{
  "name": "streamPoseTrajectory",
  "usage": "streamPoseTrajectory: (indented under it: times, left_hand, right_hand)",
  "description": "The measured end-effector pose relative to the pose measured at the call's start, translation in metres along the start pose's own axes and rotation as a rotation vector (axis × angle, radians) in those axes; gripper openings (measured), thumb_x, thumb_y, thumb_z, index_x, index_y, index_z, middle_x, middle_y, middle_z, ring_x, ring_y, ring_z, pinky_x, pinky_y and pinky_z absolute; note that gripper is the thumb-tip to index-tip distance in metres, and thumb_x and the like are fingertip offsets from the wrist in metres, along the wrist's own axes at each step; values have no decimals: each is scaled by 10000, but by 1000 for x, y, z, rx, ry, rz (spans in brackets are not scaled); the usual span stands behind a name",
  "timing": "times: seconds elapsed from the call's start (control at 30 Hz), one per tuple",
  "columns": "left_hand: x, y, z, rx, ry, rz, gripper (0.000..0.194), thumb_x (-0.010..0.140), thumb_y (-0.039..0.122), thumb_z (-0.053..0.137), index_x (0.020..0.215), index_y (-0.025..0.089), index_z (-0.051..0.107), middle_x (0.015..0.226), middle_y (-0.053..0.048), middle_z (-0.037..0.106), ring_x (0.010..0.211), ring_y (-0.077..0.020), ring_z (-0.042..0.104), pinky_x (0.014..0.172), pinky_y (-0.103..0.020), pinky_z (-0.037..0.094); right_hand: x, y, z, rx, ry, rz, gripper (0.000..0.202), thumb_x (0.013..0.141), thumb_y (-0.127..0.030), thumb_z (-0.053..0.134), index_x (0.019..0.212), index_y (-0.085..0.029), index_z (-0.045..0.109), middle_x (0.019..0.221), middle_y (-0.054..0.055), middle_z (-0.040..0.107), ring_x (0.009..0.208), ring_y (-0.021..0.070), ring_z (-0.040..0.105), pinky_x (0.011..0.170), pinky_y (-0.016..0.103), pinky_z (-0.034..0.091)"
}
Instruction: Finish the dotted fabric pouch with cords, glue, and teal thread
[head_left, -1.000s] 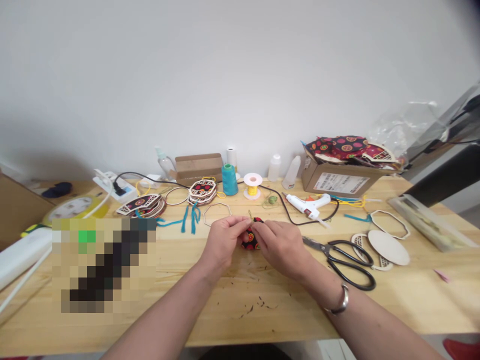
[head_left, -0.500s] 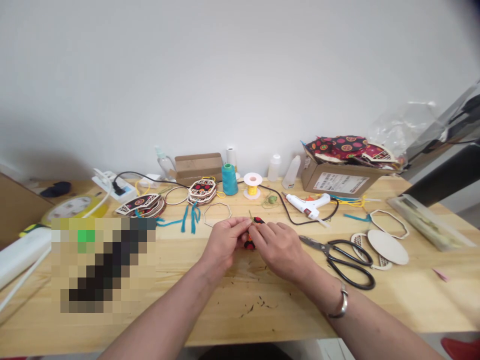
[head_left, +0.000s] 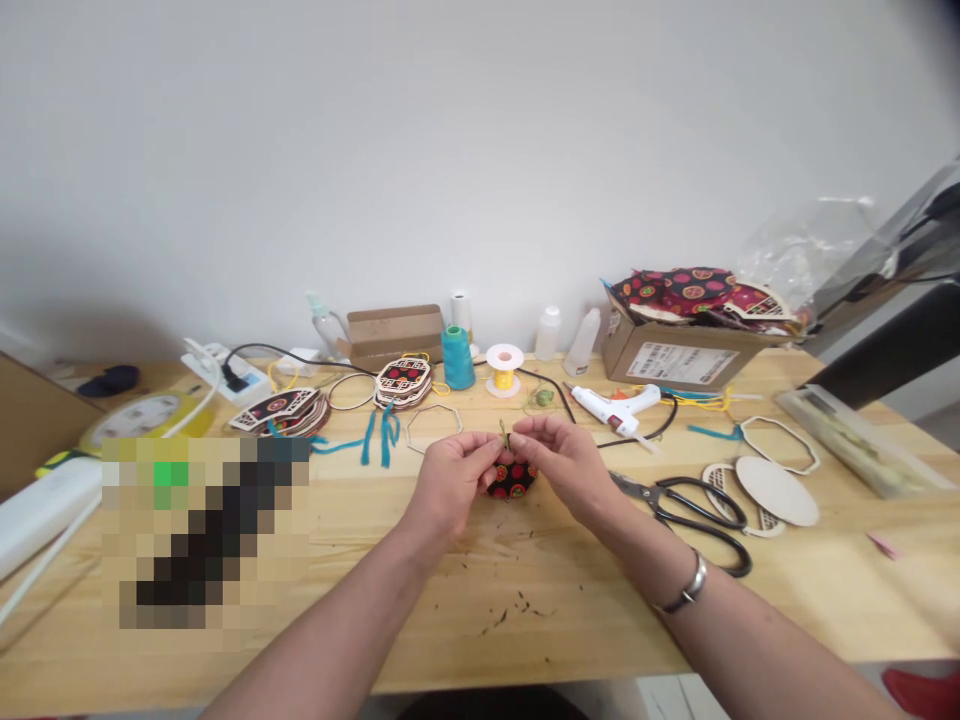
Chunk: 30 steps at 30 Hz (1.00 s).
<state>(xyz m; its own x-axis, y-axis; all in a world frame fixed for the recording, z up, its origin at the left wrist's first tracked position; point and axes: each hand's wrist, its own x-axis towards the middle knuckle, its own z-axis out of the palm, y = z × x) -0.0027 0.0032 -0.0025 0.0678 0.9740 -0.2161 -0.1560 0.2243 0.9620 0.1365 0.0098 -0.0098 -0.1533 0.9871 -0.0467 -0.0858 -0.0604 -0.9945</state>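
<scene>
Between my hands is a small black fabric piece (head_left: 513, 480) patterned with red and orange rounds, a thin olive-green cord (head_left: 503, 428) standing up at its top. My left hand (head_left: 456, 478) pinches the piece from the left at the cord's base. My right hand (head_left: 561, 462) has its thumb and index finger closed at the top of the piece, beside the cord; its other fingers curl loosely. What lies exactly between the fingertips is too small to make out. Black-handled scissors (head_left: 701, 510) lie on the table just right of my right hand.
Behind my hands stand a teal thread cone (head_left: 457, 360), a spool of yellow thread (head_left: 505, 372) and a white glue gun (head_left: 616, 408). A cardboard box (head_left: 675, 360) of patterned fabric is at back right. Octagonal patterned pieces (head_left: 403, 382) are stacked at back left. Dark scraps (head_left: 517, 605) lie in front.
My right hand has shifted slightly right and turned, its fingers lifting off the fabric piece, so more of the piece shows. My left hand stays almost in place.
</scene>
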Motion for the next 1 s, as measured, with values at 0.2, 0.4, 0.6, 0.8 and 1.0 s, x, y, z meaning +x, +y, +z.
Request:
streamPoseTrajectory:
  times: [0.2, 0.4, 0.6, 0.8, 1.0]
  left_hand:
    - [0, -3, 0, 80, -29, 77, 177, 684, 283, 644, 616, 119, 634, 476, 36, 487, 435, -53, 345, 443, -206, 236]
    - [0, -2, 0, 84, -35, 88, 178, 682, 273, 647, 596, 119, 620, 527, 12, 538, 438, -52, 355, 432, -208, 236]
    - [0, -2, 0, 80, -47, 78, 187, 692, 287, 645, 625, 113, 629, 556, 3, 562, 433, -44, 353, 430, -201, 248]
    - [0, 1, 1, 111, -67, 62, 190, 698, 279, 631, 611, 110, 623, 520, 13, 535, 430, -42, 349, 428, -195, 241]
    - [0, 0, 0, 159, -76, 54, 157, 693, 235, 617, 587, 119, 607, 489, 26, 505, 428, -43, 338, 430, -195, 235]
  right_hand:
    - [-2, 2, 4, 22, -59, -27, 335, 668, -346, 688, 890, -150, 532, 719, 9, 625, 655, 116, 599, 654, 280, 483]
    - [-1, 1, 3, 58, -56, -17, 283, 672, -297, 670, 878, -152, 538, 704, 0, 622, 641, 109, 595, 640, 270, 474]
    - [-3, -6, 0, 73, -51, 59, 227, 704, -329, 642, 811, -141, 573, 654, 6, 628, 558, 87, 546, 539, 222, 408]
    - [-2, -7, 0, 92, -114, 98, 294, 682, -404, 679, 730, -127, 592, 637, 21, 637, 549, 85, 531, 533, 220, 385]
    - [0, -4, -1, 117, -117, 104, 291, 636, -342, 722, 786, -133, 586, 634, 0, 629, 553, 83, 526, 550, 227, 392]
